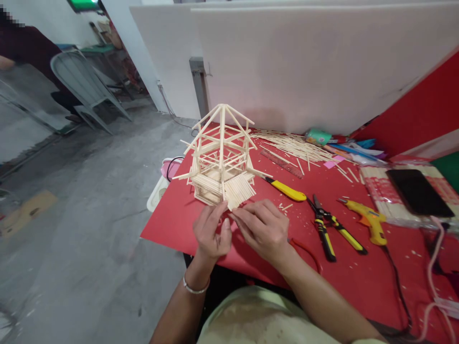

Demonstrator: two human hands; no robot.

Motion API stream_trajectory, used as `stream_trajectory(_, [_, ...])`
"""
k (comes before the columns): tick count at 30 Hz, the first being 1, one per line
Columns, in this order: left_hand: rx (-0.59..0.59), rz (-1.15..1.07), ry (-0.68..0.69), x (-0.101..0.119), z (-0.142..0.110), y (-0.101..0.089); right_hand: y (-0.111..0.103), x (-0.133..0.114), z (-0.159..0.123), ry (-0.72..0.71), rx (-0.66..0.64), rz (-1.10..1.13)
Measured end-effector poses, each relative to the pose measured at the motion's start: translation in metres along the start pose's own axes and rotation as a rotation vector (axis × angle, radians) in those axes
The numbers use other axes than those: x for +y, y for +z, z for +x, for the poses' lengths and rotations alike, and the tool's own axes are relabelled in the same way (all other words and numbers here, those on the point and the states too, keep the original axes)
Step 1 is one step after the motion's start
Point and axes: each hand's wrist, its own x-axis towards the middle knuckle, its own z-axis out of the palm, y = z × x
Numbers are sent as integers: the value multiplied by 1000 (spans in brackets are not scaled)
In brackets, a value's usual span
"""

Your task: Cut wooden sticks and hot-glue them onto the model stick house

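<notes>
A model house frame of thin pale wooden sticks (222,143) stands near the table's left corner. Its pointed roof frame is bare above, and rows of sticks form a slatted panel (239,190) low on its near right side. At the model's near edge, my left hand (213,229) has its fingers curled, the index fingertip against the sticks and the thumb apart from it. My right hand (263,227) pinches right at the panel's lower corner; whatever lies between its fingertips is too small and covered to name.
Right of the model lie a yellow utility knife (287,189), cutters (324,224) and a yellow glue gun (369,220) with its cord. Loose sticks (290,145) spread behind. A phone (419,192) rests on packed sticks. The red table (165,224) ends left; a person sits beyond.
</notes>
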Motion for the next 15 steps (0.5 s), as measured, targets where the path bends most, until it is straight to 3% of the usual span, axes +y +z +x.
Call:
stream_trajectory(7, [7,7,3,1,1,0,6,2,-2,-17,0,-14])
stream_trajectory(15, [47,-237,-184,4,5,1,7,1,-2,9,7,-13])
